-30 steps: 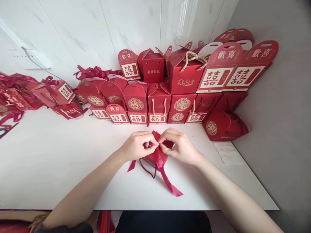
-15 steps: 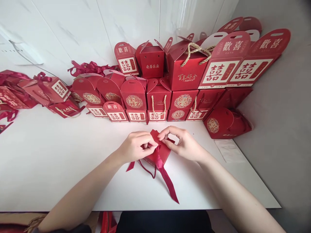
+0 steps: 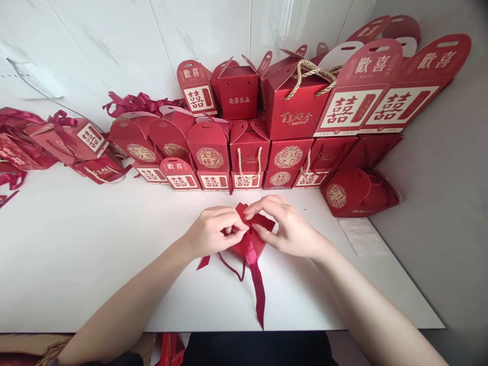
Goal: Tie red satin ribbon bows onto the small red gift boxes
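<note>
A small red gift box [image 3: 237,248] sits on the white table in front of me, with a dark red cord handle [image 3: 232,269] hanging off its near side. A crimson ribbon [image 3: 256,279] crosses its top, one long tail trailing toward the table's front edge and a short end poking out at the left. My left hand [image 3: 217,231] is closed in a pinch on the ribbon at the top of the box. On the other side, my right hand [image 3: 292,229] holds thumb and index finger apart around the knot area; the knot is partly hidden by the fingers.
Red gift boxes [image 3: 249,152] are stacked along the wall behind. Ribbon-tied boxes [image 3: 72,137] lie at the left, and a pile of loose ribbon [image 3: 137,104] rests behind the stack. One tilted box [image 3: 358,195] leans by the grey right wall, near a marbled sheet [image 3: 364,236].
My right thumb and index finger have spread apart, the index moving slightly left. The ribbon's long tail has swung left and hangs straighter. My left hand keeps its pinch.
</note>
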The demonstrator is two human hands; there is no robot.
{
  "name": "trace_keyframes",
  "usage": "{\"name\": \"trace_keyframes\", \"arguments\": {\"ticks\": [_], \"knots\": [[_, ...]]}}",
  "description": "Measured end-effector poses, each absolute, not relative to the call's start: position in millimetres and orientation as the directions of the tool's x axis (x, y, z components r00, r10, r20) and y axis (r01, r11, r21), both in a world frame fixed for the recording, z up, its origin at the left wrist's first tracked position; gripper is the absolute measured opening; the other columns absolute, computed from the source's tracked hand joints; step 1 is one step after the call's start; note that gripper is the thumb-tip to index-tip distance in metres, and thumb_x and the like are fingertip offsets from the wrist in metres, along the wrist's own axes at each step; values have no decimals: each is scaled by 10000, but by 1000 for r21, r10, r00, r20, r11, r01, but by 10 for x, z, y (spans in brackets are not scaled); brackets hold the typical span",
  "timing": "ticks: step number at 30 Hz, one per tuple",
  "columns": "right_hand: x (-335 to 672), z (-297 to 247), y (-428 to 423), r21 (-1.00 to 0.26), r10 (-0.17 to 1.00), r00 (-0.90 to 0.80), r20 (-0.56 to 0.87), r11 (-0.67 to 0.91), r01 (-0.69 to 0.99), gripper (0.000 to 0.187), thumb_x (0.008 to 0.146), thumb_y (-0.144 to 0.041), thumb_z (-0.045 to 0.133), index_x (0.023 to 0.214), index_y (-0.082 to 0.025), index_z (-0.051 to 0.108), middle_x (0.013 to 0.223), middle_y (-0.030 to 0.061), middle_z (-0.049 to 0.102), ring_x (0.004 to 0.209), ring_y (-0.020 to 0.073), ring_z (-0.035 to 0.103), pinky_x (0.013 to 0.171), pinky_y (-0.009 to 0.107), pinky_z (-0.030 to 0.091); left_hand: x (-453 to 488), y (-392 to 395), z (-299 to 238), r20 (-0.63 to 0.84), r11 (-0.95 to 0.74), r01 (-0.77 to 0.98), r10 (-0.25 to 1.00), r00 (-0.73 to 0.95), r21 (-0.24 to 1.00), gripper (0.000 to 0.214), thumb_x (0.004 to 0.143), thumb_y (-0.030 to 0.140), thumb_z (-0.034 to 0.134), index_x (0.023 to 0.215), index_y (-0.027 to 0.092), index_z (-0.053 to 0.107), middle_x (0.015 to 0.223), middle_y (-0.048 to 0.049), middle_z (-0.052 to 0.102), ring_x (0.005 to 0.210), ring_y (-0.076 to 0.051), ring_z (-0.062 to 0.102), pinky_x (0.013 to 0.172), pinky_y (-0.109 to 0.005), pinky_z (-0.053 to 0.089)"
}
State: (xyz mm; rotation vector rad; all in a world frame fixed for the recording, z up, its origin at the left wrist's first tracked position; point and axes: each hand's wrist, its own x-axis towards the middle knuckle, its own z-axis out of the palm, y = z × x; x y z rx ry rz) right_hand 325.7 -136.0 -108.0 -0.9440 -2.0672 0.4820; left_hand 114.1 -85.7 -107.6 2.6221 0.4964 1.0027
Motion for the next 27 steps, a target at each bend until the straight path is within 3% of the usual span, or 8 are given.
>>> {"name": "trace_keyframes", "arguments": {"ticks": [5, 8, 11, 16, 20, 23, 27], "knots": [[3221, -1108, -1357, -570, 732, -415, 541, 682, 458, 272, 825, -59, 553, 1034, -234, 570, 895, 0, 685, 821, 173, 615, 1000, 424, 378, 1148, -857, -1069, 583, -899, 218, 417, 698, 381, 143, 804, 92, 586, 700, 192, 584, 578, 42, 554, 514, -78, 431, 518, -213, 395], [3195, -1102, -1368, -529, 732, -396, 554, 677, 511, 320, 805, -57, 541, 1072, -232, 547, 910, 9, 667, 879, 187, 603, 1033, 444, 350, 1145, -853, -1083, 589, -899, 210, 415, 693, 385, 136, 798, 82, 588, 717, 192, 586, 586, 44, 551, 524, -79, 427, 529, -213, 397], [3196, -1092, -1367, -579, 753, -419, 508, 658, 481, 387, 776, -57, 564, 1117, -234, 525, 973, 10, 654, 978, 191, 598, 1083, 445, 314, 1141, -850, -1097, 588, -898, 196, 410, 697, 394, 133, 797, 80, 592, 726, 192, 582, 597, 45, 543, 536, -80, 430, 543, -212, 405], [3256, -1086, -1344, -549, 756, -382, 531, 651, 525, 354, 761, -33, 533, 1050, -236, 535, 875, -10, 610, 862, 178, 597, 1124, 496, 264, 1136, -848, -1102, 585, -896, 198, 414, 698, 397, 145, 792, 68, 589, 724, 194, 566, 597, 48, 528, 531, -78, 420, 540, -213, 396], [3268, -1059, -1350, -584, 773, -373, 513, 633, 507, 382, 746, -27, 530, 1070, -230, 518, 992, 30, 627, 988, 208, 582, 1105, 486, 302, 1137, -853, -1102, 590, -900, 194, 407, 698, 391, 143, 790, 67, 593, 724, 191, 566, 595, 48, 525, 531, -76, 416, 541, -212, 392], [3222, -1048, -1357, -614, 774, -445, 450, 630, 476, 336, 786, -43, 523, 1061, -236, 519, 963, 0, 639, 962, 176, 603, 1144, 484, 241, 1148, -853, -1095, 585, -902, 206, 406, 703, 378, 155, 794, 72, 589, 696, 187, 558, 575, 47, 514, 532, -81, 413, 539, -215, 389], [3192, -1034, -1358, -538, 765, -429, 480, 643, 544, 341, 763, -33, 521, 1044, -226, 524, 870, -24, 630, 884, 157, 608, 1165, 478, 199, 1161, -844, -1091, 623, -913, 189, 387, 680, 361, 156, 778, 49, 602, 704, 182, 568, 569, 49, 517, 518, -77, 414, 523, -209, 384]]}}
